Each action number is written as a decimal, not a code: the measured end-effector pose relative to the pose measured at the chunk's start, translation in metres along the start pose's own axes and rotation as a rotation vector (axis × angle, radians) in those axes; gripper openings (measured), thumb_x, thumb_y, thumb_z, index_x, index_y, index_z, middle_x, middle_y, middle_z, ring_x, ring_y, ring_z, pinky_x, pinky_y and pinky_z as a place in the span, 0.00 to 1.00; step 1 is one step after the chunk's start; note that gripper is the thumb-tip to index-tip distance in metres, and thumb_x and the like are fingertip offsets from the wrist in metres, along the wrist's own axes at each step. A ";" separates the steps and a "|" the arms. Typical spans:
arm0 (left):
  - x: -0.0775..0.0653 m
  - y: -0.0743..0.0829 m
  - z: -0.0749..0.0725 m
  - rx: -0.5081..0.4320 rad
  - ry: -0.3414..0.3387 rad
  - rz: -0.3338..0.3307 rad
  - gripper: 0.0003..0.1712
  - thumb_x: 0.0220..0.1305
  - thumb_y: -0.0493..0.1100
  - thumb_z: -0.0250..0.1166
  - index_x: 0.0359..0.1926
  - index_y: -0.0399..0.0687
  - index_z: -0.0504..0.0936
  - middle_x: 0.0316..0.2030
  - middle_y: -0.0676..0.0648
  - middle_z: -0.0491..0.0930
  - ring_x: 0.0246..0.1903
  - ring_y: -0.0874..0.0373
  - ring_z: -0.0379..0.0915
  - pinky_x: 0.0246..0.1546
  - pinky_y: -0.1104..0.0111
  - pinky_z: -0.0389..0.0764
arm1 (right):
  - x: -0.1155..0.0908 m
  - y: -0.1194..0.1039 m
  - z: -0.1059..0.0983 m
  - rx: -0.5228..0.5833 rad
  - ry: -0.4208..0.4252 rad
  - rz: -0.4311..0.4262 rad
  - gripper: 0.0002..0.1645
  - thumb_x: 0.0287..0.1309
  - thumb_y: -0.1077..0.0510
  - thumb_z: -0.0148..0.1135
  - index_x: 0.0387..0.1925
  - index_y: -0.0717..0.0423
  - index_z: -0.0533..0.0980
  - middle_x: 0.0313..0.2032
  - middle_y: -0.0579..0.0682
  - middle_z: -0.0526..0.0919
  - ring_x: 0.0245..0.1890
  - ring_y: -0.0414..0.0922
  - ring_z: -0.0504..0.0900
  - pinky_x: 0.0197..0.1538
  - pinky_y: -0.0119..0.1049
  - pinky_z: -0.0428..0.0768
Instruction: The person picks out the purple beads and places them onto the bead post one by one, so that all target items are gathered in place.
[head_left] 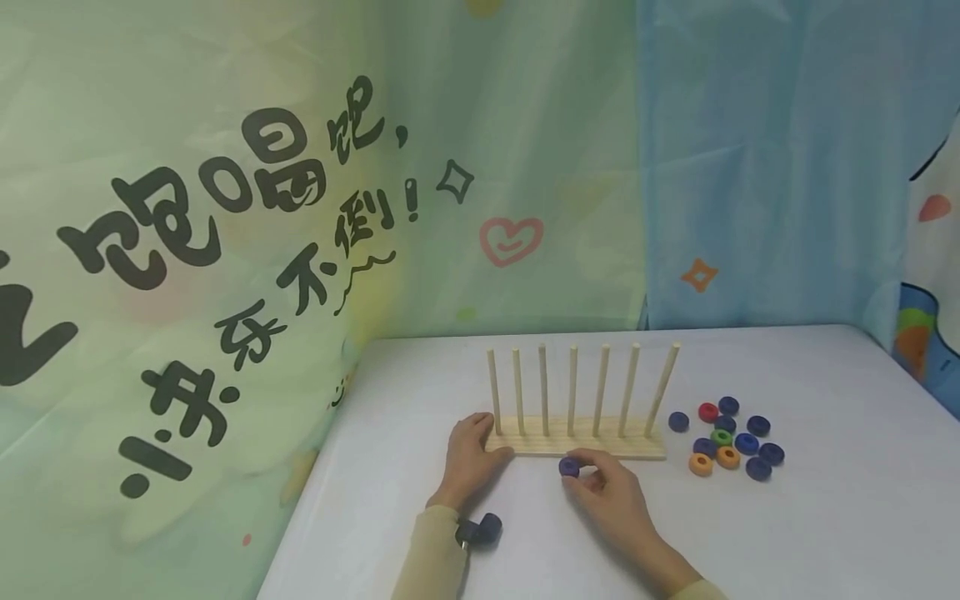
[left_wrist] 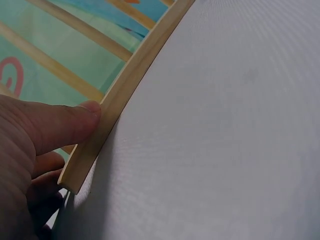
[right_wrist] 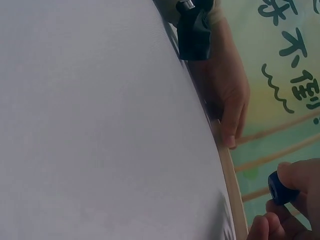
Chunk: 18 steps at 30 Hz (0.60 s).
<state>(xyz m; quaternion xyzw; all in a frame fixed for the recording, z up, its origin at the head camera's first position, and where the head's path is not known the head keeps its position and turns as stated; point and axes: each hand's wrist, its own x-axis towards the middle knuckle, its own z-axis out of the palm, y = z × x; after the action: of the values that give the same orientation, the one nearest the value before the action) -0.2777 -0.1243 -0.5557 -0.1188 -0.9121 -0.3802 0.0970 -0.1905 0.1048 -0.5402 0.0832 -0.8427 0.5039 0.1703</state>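
Note:
A wooden peg stand (head_left: pixel 585 448) with several upright dowels sits on the white table. My left hand (head_left: pixel 470 457) grips its left end; in the left wrist view the thumb (left_wrist: pixel 75 122) lies on the base's front edge and the other fingers are partly hidden behind it. Between thumb and fingers, my right hand (head_left: pixel 613 498) pinches a dark blue ring (head_left: pixel 568 467) just in front of the base, near its middle. The same blue ring (right_wrist: pixel 280 188) shows its hole in the right wrist view. None of the dowels carries a ring.
Right of the stand lies a loose group of rings: several blue ones (head_left: pixel 758 468), two orange ones (head_left: pixel 727 457), a green one (head_left: pixel 722 437) and a red one (head_left: pixel 708 412). A dark camera (head_left: pixel 480 531) is strapped to the left wrist. Printed curtains (head_left: pixel 525 167) hang behind the table.

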 end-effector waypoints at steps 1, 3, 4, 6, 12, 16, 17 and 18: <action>0.000 0.000 0.000 0.002 0.001 0.000 0.36 0.50 0.48 0.72 0.59 0.34 0.77 0.58 0.40 0.75 0.60 0.42 0.68 0.66 0.50 0.63 | 0.001 -0.001 0.001 -0.005 0.002 -0.013 0.22 0.46 0.65 0.74 0.46 0.54 0.80 0.38 0.47 0.84 0.23 0.33 0.75 0.26 0.28 0.77; 0.000 0.000 0.000 0.007 0.002 -0.001 0.36 0.50 0.48 0.72 0.59 0.35 0.77 0.58 0.41 0.76 0.60 0.42 0.68 0.66 0.50 0.64 | 0.003 -0.002 0.003 -0.009 0.004 -0.026 0.22 0.46 0.65 0.74 0.46 0.54 0.80 0.38 0.47 0.84 0.23 0.33 0.75 0.25 0.28 0.77; 0.000 0.000 0.000 0.009 0.003 -0.002 0.36 0.50 0.48 0.72 0.59 0.35 0.77 0.58 0.41 0.76 0.60 0.42 0.68 0.66 0.51 0.64 | 0.004 -0.002 0.004 -0.008 0.001 -0.028 0.22 0.46 0.65 0.74 0.46 0.54 0.80 0.38 0.47 0.84 0.22 0.33 0.74 0.25 0.27 0.76; 0.000 0.000 0.000 0.009 0.006 -0.004 0.36 0.50 0.48 0.72 0.59 0.35 0.77 0.58 0.41 0.76 0.60 0.43 0.68 0.66 0.51 0.64 | 0.006 -0.004 0.007 -0.004 -0.007 -0.029 0.22 0.46 0.65 0.74 0.46 0.55 0.80 0.38 0.47 0.84 0.23 0.33 0.74 0.25 0.27 0.77; -0.001 -0.001 -0.001 0.019 0.024 0.003 0.36 0.49 0.49 0.73 0.58 0.35 0.78 0.58 0.42 0.77 0.59 0.44 0.69 0.65 0.52 0.65 | 0.010 -0.011 0.014 0.000 -0.031 -0.035 0.20 0.47 0.65 0.73 0.45 0.55 0.80 0.38 0.48 0.84 0.23 0.34 0.75 0.26 0.27 0.77; 0.000 -0.002 -0.001 0.021 0.023 0.002 0.36 0.49 0.49 0.74 0.58 0.36 0.78 0.58 0.43 0.77 0.60 0.45 0.69 0.65 0.53 0.65 | 0.014 -0.014 0.015 -0.009 -0.043 -0.035 0.20 0.48 0.65 0.73 0.46 0.54 0.80 0.39 0.47 0.84 0.25 0.34 0.76 0.27 0.28 0.78; 0.001 -0.002 0.000 0.023 0.023 0.005 0.36 0.49 0.49 0.74 0.58 0.36 0.78 0.58 0.43 0.77 0.60 0.45 0.69 0.65 0.53 0.65 | 0.016 -0.015 0.014 -0.013 -0.046 -0.040 0.20 0.48 0.65 0.73 0.46 0.54 0.80 0.39 0.48 0.84 0.25 0.34 0.76 0.27 0.28 0.78; 0.001 -0.002 0.000 0.020 0.023 0.005 0.36 0.49 0.50 0.74 0.58 0.36 0.78 0.58 0.43 0.77 0.60 0.45 0.69 0.65 0.53 0.65 | 0.019 -0.016 0.014 -0.014 -0.049 -0.049 0.21 0.48 0.65 0.73 0.46 0.55 0.80 0.39 0.48 0.84 0.25 0.34 0.77 0.27 0.28 0.78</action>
<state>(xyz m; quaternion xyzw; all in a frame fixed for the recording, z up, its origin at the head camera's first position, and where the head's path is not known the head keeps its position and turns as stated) -0.2794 -0.1259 -0.5566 -0.1157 -0.9143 -0.3724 0.1095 -0.2055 0.0857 -0.5259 0.1148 -0.8479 0.4914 0.1625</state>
